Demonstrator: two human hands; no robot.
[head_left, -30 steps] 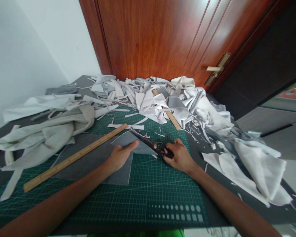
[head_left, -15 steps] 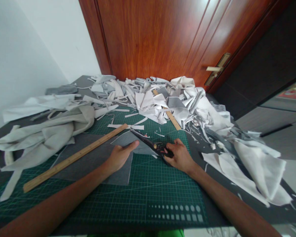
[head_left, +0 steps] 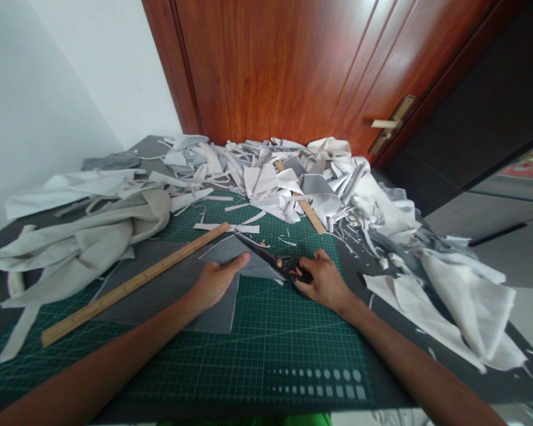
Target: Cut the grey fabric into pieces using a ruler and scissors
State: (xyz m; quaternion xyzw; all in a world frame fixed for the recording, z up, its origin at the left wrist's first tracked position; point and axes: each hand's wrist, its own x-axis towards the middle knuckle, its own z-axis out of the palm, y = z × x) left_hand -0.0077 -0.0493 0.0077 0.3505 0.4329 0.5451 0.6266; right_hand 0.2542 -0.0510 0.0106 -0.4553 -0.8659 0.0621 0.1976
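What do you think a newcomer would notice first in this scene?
A heap of white and grey fabric scraps against the wooden door stands out first. Below it, on the green cutting mat, the right hand grips black scissors while the left hand presses grey fabric.

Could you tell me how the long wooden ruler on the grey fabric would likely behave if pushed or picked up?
The long flat wooden ruler looks stiff, lying straight across the dark grey fabric. Being thin, it is probably light. Its flat shape suggests sliding rather than rolling.
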